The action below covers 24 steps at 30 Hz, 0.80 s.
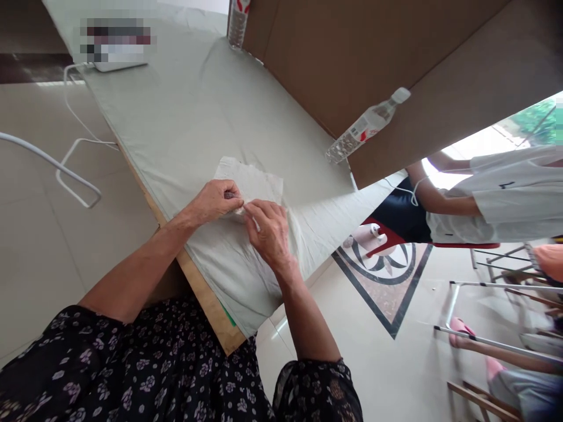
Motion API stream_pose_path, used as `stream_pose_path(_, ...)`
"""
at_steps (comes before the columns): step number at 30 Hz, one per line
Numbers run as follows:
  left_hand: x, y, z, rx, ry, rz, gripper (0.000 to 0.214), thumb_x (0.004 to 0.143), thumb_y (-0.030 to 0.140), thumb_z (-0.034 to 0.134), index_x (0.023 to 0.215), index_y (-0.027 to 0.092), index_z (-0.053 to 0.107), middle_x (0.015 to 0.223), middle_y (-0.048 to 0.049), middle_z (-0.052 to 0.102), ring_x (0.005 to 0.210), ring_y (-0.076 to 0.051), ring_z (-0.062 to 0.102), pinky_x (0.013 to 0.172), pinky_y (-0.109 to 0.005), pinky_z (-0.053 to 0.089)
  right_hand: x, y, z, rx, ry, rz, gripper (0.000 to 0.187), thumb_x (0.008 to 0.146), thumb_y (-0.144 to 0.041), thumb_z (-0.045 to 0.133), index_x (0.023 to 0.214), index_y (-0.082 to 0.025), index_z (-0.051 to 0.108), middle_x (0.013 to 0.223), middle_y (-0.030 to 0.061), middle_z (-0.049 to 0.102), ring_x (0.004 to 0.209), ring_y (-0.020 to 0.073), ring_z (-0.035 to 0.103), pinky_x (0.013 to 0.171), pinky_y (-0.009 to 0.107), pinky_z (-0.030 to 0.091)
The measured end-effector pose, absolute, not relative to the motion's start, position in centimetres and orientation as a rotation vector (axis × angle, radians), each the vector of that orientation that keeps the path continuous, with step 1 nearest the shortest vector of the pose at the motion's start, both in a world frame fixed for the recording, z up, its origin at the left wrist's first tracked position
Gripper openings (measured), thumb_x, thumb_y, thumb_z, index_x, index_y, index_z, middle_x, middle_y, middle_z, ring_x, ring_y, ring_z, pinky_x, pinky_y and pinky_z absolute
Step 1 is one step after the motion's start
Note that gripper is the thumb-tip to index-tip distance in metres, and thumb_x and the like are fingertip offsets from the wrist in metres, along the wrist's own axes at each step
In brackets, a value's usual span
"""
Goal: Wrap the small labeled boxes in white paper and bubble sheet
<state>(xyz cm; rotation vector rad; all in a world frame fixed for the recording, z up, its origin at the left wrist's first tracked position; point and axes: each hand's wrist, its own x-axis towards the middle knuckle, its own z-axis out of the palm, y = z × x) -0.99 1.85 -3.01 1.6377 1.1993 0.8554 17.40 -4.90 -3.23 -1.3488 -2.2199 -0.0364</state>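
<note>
From here, the left hand (222,197) and right hand (271,230) are pinching narrowly, seemingly working the near edge of the white sheet (255,180) (it is looking flimsy) lying on the draped table (189,105); the next move, I'd judge, is calling for a light touch.

1. Wooden-edged table (214,313), spread with pale cloth (176,111);
2. on it, a thin white sheet (253,177);
3. brown cardboard (316,58); beside it, one clear bottle (363,130), another bottle (238,26);
4. a white object (121,60), partly blurred.

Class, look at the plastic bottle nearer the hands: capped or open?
Capped: the bottle has a whitish cap over its neck.
</note>
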Motion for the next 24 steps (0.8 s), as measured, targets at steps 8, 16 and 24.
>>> stream_pose_path(8, -3.0, 1.4, -2.6, 1.595, 1.159, 0.858, 0.032, 0.072, 0.036, 0.068, 0.098, 0.019, 0.072, 0.102, -0.0065, 0.076, 0.094, -0.021, 0.068, 0.081, -0.032, 0.053, 16.8, -4.6, -3.0, -1.430, -2.350, -0.032, 0.022, 0.106, -0.024, 0.050, 0.116, -0.025, 0.070, 0.120, 0.0067, 0.075, 0.109, 0.0241, 0.063, 0.095, 0.040, 0.038)
stream_pose_path(16, -4.4, 0.9, -3.3, 1.696, 1.443, 0.796, 0.030, 0.076, 0.037, 0.063, 0.099, 0.020, 0.072, 0.064, 0.0021, 0.060, 0.058, -0.016, 0.053, 0.056, -0.030, 0.039, 16.4, -4.3, -2.0, -1.456, -2.504, -0.188, 0.026, 0.107, -0.022, 0.047, 0.124, -0.029, 0.066, 0.113, 0.0063, 0.070, 0.100, 0.0240, 0.055, 0.089, 0.040, 0.034)
stream_pose_path(24, -3.9, 1.0, -4.5, 1.841, 1.648, 0.781, 0.022, 0.078, 0.032, 0.065, 0.097, 0.024, 0.070, 0.065, 0.0013, 0.060, 0.063, -0.019, 0.054, 0.064, -0.032, 0.039, 16.4, -3.6, -1.2, -1.398, -2.646, -0.287, 0.026, 0.106, -0.016, 0.045, 0.115, -0.027, 0.066, 0.109, 0.0074, 0.069, 0.093, 0.0237, 0.052, 0.083, 0.041, 0.032)
